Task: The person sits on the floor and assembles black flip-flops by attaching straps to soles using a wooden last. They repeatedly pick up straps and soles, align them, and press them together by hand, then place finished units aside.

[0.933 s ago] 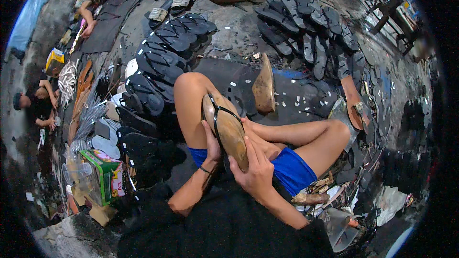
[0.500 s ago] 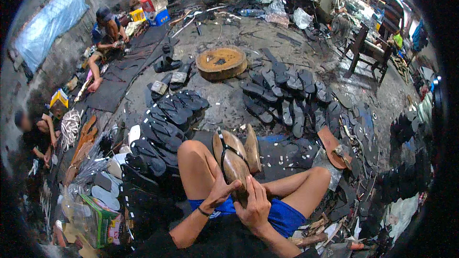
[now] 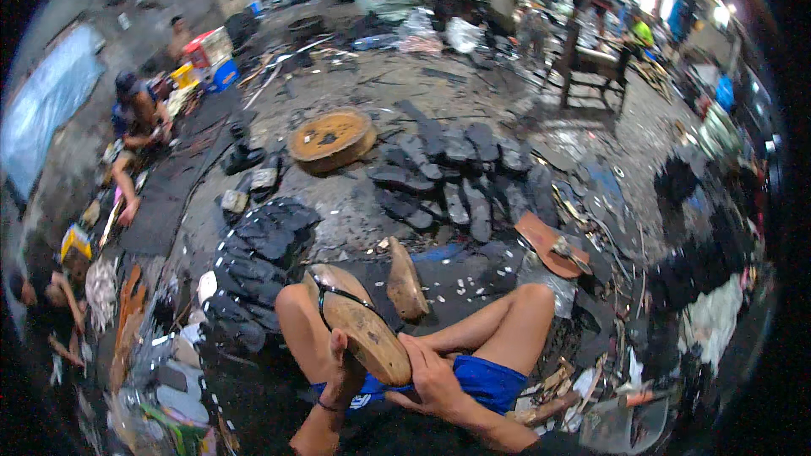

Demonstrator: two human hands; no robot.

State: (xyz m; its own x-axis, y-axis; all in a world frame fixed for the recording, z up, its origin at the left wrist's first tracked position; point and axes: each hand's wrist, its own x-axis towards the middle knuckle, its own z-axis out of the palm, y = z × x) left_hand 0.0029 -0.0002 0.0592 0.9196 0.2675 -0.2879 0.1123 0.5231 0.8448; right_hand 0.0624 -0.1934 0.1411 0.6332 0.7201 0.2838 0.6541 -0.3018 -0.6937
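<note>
R hand [image 3: 432, 378] is clamped on the near end of a wooden foot-shaped form [image 3: 365, 333] w/ a black thong strap [image 3: 348, 293], its fingers [image 3: 416, 355] close together along the R edge. L hand [image 3: 338, 371], dark band [image 3: 331, 408] at the wrist, sets its thumb up by the L edge; other fingers hidden, can't tell how they close. The strapped form slants over the seated worker's lap, just L of & nearer than a 2nd wooden form [image 3: 407, 287] on a dark mat [image 3: 448, 308]. Bent bare legs [image 3: 507, 317] flank that 2nd form, w/ blue shorts [image 3: 490, 382] nearer & to its R. L of the 2nd form, a row of black strapped sandals [image 3: 262, 257]; R of it & a little beyond, a tan sole [image 3: 545, 241]. Directly past it, dark soles [image 3: 460, 169] lie heaped; farther off & to its L, a round orange-brown block [image 3: 332, 137]. Well L of it, a yellow box [image 3: 76, 242], & beyond that a co-worker [image 3: 139, 110] in dark headgear sits nr a blue sheet [image 3: 51, 110]. Well beyond the 2nd form, to its R, a dark wooden chair [image 3: 591, 76] stands in the bkgd; nearer & R of it, a clear plastic container [image 3: 625, 435], cut by the pic's dark rim
</note>
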